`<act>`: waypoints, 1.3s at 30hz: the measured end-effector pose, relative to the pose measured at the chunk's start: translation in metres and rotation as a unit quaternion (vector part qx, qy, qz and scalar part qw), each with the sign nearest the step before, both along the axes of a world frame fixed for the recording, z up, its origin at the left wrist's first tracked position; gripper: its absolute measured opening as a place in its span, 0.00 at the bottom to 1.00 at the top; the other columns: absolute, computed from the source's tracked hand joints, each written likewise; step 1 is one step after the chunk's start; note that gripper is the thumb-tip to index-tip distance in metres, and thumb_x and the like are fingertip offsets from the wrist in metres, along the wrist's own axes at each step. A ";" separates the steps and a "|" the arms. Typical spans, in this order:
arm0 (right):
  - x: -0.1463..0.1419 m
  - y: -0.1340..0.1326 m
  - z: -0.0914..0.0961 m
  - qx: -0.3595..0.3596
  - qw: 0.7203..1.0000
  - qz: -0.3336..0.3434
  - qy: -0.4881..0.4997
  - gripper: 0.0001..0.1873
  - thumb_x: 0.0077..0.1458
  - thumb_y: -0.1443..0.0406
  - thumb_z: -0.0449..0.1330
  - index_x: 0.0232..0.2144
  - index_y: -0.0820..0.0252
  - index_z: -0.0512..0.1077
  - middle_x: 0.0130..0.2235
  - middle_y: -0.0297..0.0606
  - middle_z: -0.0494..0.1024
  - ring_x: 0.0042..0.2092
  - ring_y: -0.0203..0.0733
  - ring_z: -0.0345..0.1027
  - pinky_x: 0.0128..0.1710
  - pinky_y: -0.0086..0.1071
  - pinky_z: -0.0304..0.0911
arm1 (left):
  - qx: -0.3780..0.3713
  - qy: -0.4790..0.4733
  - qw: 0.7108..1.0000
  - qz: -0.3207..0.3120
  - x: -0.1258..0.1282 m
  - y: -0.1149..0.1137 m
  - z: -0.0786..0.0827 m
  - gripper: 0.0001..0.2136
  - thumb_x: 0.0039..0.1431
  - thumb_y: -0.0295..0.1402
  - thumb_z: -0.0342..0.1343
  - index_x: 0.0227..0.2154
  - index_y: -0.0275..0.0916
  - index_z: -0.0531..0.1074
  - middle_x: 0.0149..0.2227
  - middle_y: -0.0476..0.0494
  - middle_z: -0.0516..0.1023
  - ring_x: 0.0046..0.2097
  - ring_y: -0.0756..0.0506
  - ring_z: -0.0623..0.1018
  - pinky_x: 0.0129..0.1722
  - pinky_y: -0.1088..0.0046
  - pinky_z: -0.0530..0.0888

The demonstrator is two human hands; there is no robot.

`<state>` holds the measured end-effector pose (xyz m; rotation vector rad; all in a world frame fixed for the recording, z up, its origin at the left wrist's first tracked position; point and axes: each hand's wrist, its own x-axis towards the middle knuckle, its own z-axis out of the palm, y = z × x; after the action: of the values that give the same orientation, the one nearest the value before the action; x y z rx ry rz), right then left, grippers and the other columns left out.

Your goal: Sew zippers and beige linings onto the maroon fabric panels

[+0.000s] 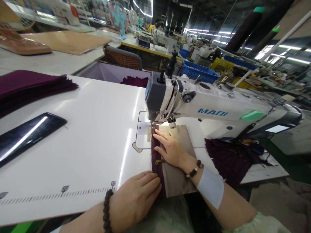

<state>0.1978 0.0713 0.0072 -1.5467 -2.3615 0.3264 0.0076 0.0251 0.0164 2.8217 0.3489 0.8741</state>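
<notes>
A beige fabric panel (180, 178) lies under the sewing machine (194, 103), with a maroon zipper strip (155, 152) along its left edge. The strip's far end sits under the presser foot (153, 127). A brass zipper pull (159, 161) rests partway down the strip. My right hand (171, 149) lies on the panel just in front of the foot, fingers stretched out and apart. Closer to me, my left hand (139, 197) has its fingers together, curled over the near end of the zipper strip; its thumb is hidden.
A stack of maroon fabric (31, 89) and a dark phone-like slab (31, 136) lie on the left of the white table (97, 142). More maroon pieces (230, 161) are bunched at right under the machine arm. A blue crate (200, 72) stands behind.
</notes>
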 end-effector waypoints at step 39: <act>0.000 -0.001 -0.017 0.040 0.998 0.013 -0.041 0.24 0.58 0.64 0.46 0.58 0.57 0.54 0.60 0.41 0.54 0.61 0.44 0.46 0.58 0.51 0.45 | 0.046 0.109 0.989 0.085 -0.016 0.006 -0.024 0.12 0.64 0.35 0.45 0.27 0.43 0.70 0.30 0.46 0.74 0.32 0.50 0.74 0.34 0.78 0.73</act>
<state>0.1980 0.0703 -0.0093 -1.5220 -2.4270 0.1729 -0.0089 0.0310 -0.0076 3.0173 0.6007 0.6256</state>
